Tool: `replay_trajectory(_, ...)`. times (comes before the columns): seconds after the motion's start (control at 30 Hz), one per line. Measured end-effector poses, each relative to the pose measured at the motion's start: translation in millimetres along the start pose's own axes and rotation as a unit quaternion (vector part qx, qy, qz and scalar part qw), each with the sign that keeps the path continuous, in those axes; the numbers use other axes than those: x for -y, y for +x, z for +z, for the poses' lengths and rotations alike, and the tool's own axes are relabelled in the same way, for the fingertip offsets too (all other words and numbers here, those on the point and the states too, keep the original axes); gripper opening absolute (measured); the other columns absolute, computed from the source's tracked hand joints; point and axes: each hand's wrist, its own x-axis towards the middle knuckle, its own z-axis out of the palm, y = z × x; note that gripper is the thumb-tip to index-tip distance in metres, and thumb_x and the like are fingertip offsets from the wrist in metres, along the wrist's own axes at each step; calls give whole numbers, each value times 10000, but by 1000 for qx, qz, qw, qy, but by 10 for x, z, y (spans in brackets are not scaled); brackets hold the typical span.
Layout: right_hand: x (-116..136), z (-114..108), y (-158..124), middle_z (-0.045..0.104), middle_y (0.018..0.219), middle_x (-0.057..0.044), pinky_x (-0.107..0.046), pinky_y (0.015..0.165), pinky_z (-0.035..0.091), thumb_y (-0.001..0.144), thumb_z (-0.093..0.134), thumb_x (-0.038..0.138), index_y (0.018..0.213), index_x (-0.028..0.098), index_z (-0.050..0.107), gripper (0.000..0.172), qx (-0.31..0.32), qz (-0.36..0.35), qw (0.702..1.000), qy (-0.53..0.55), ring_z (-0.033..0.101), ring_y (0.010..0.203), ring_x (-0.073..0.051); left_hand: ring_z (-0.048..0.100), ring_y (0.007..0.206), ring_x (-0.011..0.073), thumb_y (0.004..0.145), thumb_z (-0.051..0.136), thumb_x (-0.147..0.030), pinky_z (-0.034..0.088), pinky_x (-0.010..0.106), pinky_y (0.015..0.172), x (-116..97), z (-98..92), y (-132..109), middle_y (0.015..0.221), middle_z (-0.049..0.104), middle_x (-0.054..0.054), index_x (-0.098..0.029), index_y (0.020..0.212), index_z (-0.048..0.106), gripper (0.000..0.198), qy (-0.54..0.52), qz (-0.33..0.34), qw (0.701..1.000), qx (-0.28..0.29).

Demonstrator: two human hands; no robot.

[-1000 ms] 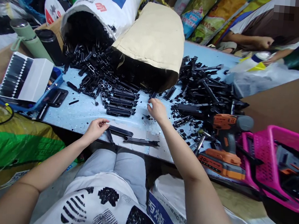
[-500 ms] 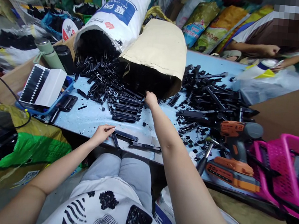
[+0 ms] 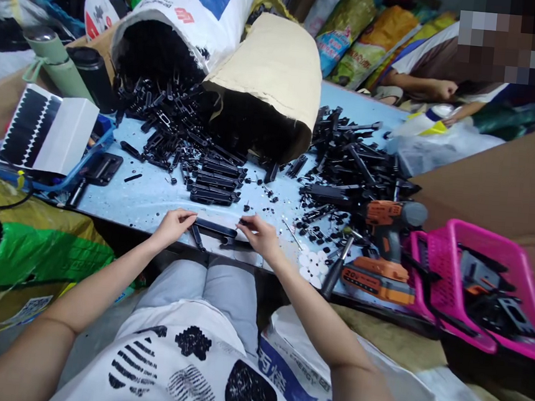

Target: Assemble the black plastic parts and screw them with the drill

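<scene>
At the table's front edge lies a black elongated plastic part [image 3: 216,228], with a short black arm [image 3: 197,237] angled down from its left end. My left hand [image 3: 174,226] pinches the left end of this part, thumb and fingers together. My right hand [image 3: 259,235] is closed in a pinch at the part's right end, on a small dark piece too tiny to name. Beyond both hands, several similar black parts [image 3: 216,181] lie stacked in a row.
A tan paper sack [image 3: 273,57] and a white woven sack [image 3: 204,14] open onto heaps of black parts. On the right are an orange cordless drill [image 3: 384,254], a hammer [image 3: 338,266] and a pink basket [image 3: 451,241]. A co-worker's hand [image 3: 443,90] shows behind.
My right hand has drawn back from the mouth of the tan sack to the right end of the black part. My left hand stays at its left end. The view has shifted.
</scene>
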Motion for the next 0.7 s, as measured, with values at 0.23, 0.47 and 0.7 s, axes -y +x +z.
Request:
replay_trajectory(0.23, -92, 152, -206, 691, 1051, -56, -296, 814, 560, 913, 497, 263, 1074, 234, 615, 202, 7, -125, 986, -106, 668, 946, -172, 502, 1122, 277, 864, 511, -388, 373, 434, 947, -350, 193, -140, 1137, 603, 128, -169, 1122, 609, 351, 328, 308, 893, 3)
replay_trajectory(0.47, -151, 100, -406, 631, 1149, -105, -348, 819, 524, 884, 555, 347, 1285, 219, 516, 422, 43, -133, 979, -151, 609, 1011, -210, 521, 1016, 271, 832, 562, -459, 396, 387, 866, -478, 646, -42, 1043, 595, 137, -113, 1162, 505, 482, 426, 323, 826, 178)
replay_trajectory(0.7, -413, -28, -265, 650, 984, -89, -314, 721, 455, 917, 475, 427, 1290, 205, 510, 436, 156, -226, 937, -216, 584, 863, -185, 510, 1013, 268, 816, 581, -443, 399, 377, 857, -461, 644, -48, 1040, 580, 118, -135, 1124, 521, 439, 421, 319, 835, 156)
